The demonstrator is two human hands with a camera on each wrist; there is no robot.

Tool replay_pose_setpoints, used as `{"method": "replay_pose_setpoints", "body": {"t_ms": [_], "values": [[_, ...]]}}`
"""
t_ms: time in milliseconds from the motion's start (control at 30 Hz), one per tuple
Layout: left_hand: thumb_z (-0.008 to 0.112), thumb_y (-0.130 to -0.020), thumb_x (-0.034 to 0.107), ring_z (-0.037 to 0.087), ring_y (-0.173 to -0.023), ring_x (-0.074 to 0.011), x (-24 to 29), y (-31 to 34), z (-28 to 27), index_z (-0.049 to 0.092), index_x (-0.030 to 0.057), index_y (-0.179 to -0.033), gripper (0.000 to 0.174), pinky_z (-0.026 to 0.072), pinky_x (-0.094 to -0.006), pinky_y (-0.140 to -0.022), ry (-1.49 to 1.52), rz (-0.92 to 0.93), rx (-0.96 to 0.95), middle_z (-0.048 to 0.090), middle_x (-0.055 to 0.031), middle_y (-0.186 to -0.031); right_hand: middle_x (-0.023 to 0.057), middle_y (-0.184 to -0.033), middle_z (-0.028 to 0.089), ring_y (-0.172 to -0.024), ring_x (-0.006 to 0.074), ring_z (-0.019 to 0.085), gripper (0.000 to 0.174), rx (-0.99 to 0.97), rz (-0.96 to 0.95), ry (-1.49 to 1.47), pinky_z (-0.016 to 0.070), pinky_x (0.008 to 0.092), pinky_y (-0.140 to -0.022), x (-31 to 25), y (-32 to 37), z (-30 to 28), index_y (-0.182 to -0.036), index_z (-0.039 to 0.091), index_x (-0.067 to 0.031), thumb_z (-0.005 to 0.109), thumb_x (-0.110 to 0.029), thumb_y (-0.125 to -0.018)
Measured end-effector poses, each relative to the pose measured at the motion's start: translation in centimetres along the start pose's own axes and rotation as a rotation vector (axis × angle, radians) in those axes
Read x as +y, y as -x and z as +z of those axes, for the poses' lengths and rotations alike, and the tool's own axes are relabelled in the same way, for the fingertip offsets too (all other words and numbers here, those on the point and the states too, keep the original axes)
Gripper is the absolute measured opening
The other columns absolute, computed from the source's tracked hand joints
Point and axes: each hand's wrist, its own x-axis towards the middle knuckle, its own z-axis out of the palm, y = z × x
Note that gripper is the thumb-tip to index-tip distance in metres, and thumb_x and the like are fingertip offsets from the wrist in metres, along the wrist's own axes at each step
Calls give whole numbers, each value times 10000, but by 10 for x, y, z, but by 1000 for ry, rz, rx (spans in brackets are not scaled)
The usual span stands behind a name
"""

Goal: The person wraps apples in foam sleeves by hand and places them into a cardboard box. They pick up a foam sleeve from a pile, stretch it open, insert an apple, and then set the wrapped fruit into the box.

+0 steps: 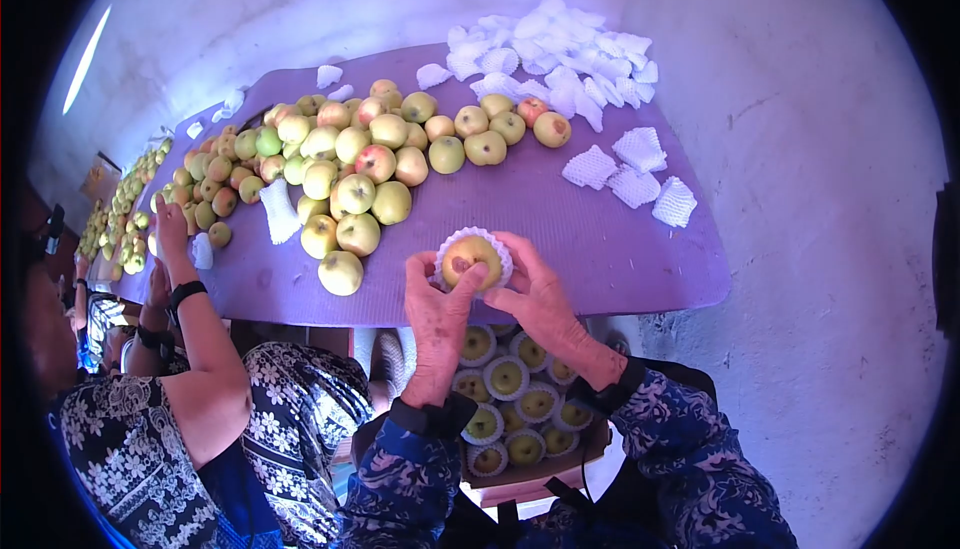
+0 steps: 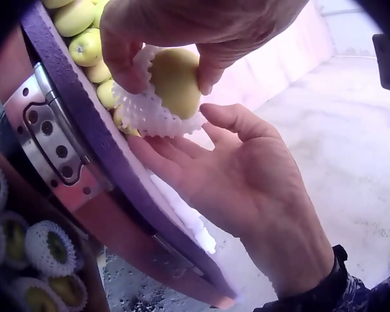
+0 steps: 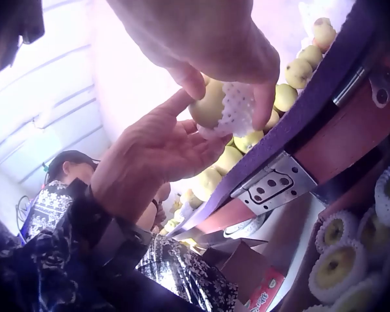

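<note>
The apple (image 1: pixel 462 249) sits in its net (image 1: pixel 505 261) near the tabletop's (image 1: pixel 625 274) near edge, grasped from opposite sides by the fingers of the left hand (image 1: pixel 437 324) and right hand (image 1: pixel 545 311), presumably to steady fruit and net together. The box (image 1: pixel 535 476) of netted apples (image 1: pixel 506 377) stands below that edge, probably for a short reach. Loose apples (image 1: pixel 356 193) crowd the left; bare tabletop lies ahead and rightward, short of the spare nets (image 1: pixel 633 187)

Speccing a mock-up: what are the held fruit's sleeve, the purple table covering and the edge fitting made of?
Sleeve: likely plastic foam, matte white, judging by its puffy open netting. Table covering: foam or rubber, can't tell which; matte purple, finely ribbed, thick at the edge. Edge fitting: metal, probably steel; smooth and silvery with bright glints and round holes.
</note>
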Motion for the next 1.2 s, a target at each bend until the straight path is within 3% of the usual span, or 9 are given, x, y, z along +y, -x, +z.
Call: {"method": "replay_pose_setpoints", "body": {"t_ms": [100, 233, 433, 533, 733, 900, 1033, 1133, 1200], "values": [[712, -841, 341, 567, -758, -132, 11, 4, -2, 536, 3, -1056, 437, 495, -275, -609, 221, -102, -112, 597, -86, -926, 113, -1221, 520, -1121, 179, 538, 610, 51, -8, 94, 457, 307, -967, -1, -4, -3, -1334, 403, -34, 698, -58, -801], [563, -963, 311, 552, -703, -81, 15, -2, -6, 568, 9, -1005, 305, 470, -206, -520, 348, -77, -154, 597, -47, -859, 98, -1209, 527, -1124, 168, 532, 607, 77, -30, -150, 450, 302, -971, -2, -10, -3, -1308, 418, -16, 729, -66, -790], [567, -959, 200, 521, -548, -77, 21, -5, -15, 607, 19, -896, 196, 445, -224, -486, 171, 1, -90, 578, -4, -678, 89, -1201, 533, -1125, 170, 532, 623, 70, 58, -252, 448, 297, -968, -7, -10, 0, -1303, 425, -7, 741, -49, -768], [560, -955, 160, 522, -519, -91, 22, -4, -16, 603, 15, -884, 167, 441, -261, -486, -15, 185, -13, 563, -30, -624, 88, -1195, 539, -1113, 175, 539, 640, 73, 52, -249, 449, 300, -963, -4, -12, 1, -1301, 429, -9, 747, -43, -747], [550, -950, 132, 536, -515, -128, 34, 7, -11, 589, 10, -858, 156, 446, -291, -501, -86, 286, 48, 539, -76, -581, 84, -1159, 557, -1070, 176, 552, 649, 173, 141, -350, 449, 303, -947, -4, -10, 2, -1284, 448, -20, 754, -45, -712], [623, -915, 183, 588, -680, -132, 19, -1, -21, 606, 8, -950, 179, 478, -284, -620, -28, 177, -156, 619, -78, -786, 86, -1140, 567, -1070, 183, 553, 654, 201, 70, -239, 446, 307, -945, 10, -17, -12, -1269, 465, -20, 758, -37, -685], [722, -839, 242, 614, -873, -174, 25, -6, -26, 553, -5, -1193, 463, 487, -293, -748, 151, 28, -139, 636, -101, -982, 102, -1155, 573, -1088, 191, 553, 683, 51, -18, -19, 442, 318, -956, 3, -20, -20, -1275, 470, -20, 759, -27, -656], [761, -797, 271, 616, -952, -207, 27, -12, -36, 464, -24, -1314, 665, 490, -307, -809, 91, 11, -370, 638, -135, -1033, 109, -1173, 564, -1102, 192, 550, 697, -106, 20, 48, 436, 323, -969, -11, -19, -22, -1295, 461, -28, 748, -11, -660], [758, -795, 267, 608, -987, -202, 30, -12, -37, 470, -31, -1312, 663, 487, -309, -844, 125, -91, -499, 633, -142, -1074, 107, -1191, 547, -1115, 192, 542, 699, -227, 26, 91, 432, 326, -978, -17, -19, -21, -1318, 443, -33, 730, 16, -682]]}}
